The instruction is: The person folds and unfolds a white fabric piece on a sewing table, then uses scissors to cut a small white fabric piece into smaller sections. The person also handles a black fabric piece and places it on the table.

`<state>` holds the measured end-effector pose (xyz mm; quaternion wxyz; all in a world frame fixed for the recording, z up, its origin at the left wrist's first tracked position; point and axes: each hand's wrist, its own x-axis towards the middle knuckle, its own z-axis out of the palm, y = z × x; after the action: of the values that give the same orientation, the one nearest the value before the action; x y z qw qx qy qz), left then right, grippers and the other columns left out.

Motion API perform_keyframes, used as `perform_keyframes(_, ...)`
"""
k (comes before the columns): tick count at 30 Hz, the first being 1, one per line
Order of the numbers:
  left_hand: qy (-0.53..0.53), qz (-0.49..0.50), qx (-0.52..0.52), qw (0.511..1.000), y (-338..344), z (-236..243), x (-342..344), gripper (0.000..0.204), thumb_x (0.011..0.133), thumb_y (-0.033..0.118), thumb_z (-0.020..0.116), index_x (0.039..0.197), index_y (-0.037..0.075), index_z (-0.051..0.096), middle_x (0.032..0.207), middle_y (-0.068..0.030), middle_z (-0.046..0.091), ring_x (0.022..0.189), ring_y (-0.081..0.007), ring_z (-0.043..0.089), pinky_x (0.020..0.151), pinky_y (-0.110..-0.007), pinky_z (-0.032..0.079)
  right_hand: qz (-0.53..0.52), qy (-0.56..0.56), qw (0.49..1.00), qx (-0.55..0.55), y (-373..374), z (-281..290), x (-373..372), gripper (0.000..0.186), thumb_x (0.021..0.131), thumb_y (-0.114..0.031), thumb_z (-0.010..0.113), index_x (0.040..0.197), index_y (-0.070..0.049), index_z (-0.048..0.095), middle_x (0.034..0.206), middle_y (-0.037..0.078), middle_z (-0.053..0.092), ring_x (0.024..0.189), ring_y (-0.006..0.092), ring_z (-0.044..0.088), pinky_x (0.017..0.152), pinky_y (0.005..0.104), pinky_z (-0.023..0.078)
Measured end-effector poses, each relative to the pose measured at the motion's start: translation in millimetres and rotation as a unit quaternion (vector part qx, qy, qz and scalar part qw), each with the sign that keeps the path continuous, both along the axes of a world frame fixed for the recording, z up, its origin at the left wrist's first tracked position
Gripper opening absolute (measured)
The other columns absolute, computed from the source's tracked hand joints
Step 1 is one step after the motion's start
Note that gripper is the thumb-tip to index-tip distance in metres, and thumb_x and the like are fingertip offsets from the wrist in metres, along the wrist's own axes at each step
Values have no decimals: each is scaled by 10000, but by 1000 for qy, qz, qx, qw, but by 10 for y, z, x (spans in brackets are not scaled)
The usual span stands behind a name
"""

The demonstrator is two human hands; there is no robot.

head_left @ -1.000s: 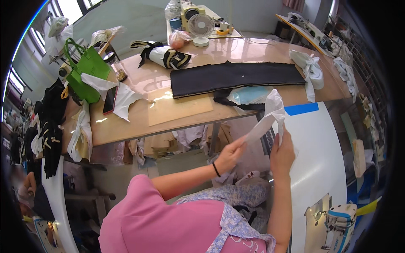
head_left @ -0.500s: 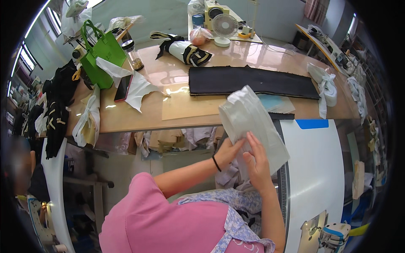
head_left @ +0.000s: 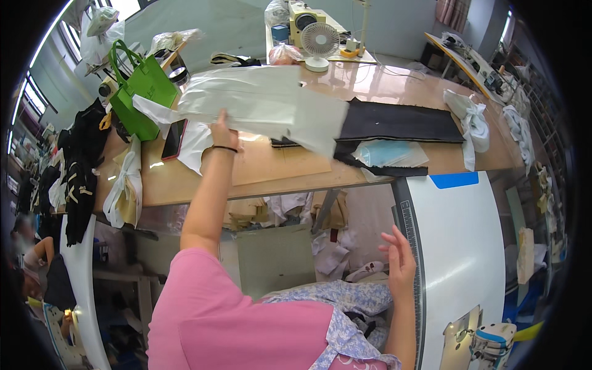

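My left hand (head_left: 223,132), a black band round its wrist, reaches out over the table and grips the lower edge of a wide white sheet (head_left: 259,92). It looks like thin fabric or paper, in layers, and I cannot tell which. Its right end hangs over part of a long black fabric strip (head_left: 401,123), and it hides most of the black-and-white roll (head_left: 234,60) behind it. My right hand (head_left: 399,259) is held beside the white machine table, fingers apart and holding nothing. A clear packet with something pale blue (head_left: 388,152) lies by the strip.
A red-edged phone (head_left: 174,139), a green bag (head_left: 145,92) and white tied bundles (head_left: 473,126) are on the wooden table (head_left: 277,172). A small fan (head_left: 320,42) stands at the back. At right is a white machine table (head_left: 462,246) with a sewing machine (head_left: 492,342).
The white sheet has gone from between both hands out over the table, moving left and away in my left hand. My right hand has let go and dropped back, to the right.
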<state>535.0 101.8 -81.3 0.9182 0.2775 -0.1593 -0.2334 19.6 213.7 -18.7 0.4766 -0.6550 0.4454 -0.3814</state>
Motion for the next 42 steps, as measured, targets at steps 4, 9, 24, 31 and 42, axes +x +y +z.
perform_keyframes(4, 46, 63, 38, 996, -3, -71, 539, 309, 848, 176, 583, 1068, -18, 484, 1035, -111, 548, 922, -246, 561, 781, -413, 499, -2, 19, 999, 49, 54, -162, -108, 370, 914, -158, 457, 1269, -52, 449, 1043, 99, 606, 805, 126, 586, 712, 254, 464)
perform_keyframes(9, 75, 50, 172, 981, 256, -267, 884, 408, 841, 306, 607, 1064, -19, 505, 989, -129, 579, 899, -271, 585, 728, -422, 524, 2, 4, 997, 79, 100, -335, -186, 354, 906, -123, 463, 1251, -48, 468, 1014, 103, 616, 774, 125, 590, 708, 248, 466)
perform_keyframes(24, -572, -58, 345, 742, 406, 217, -204, 313, 914, 313, 458, 990, 103, 676, 1246, -144, 484, 1103, -241, 483, 901, -345, 416, -72, 11, 997, 36, 43, -405, -401, 252, 912, -89, 436, 1108, -14, 577, 893, 102, 645, 729, 127, 600, 675, 252, 482)
perform_keyframes(31, -739, 8, 437, 513, -346, -228, -547, 320, 910, 339, 412, 1107, 188, 615, 1342, -74, 407, 1263, -298, 313, 1015, -390, 293, -117, 19, 993, 15, 109, -427, -639, 251, 924, -102, 426, 1105, -8, 571, 862, 90, 633, 717, 111, 565, 673, 239, 473)
perform_keyframes(42, -685, 112, 523, 495, -437, -357, -165, 271, 865, 274, 461, 939, 104, 660, 1211, -118, 504, 1195, -295, 401, 978, -385, 342, -186, 4, 982, 14, 219, -455, -902, 254, 922, -81, 413, 1111, -9, 566, 800, 77, 634, 656, 102, 559, 643, 227, 470)
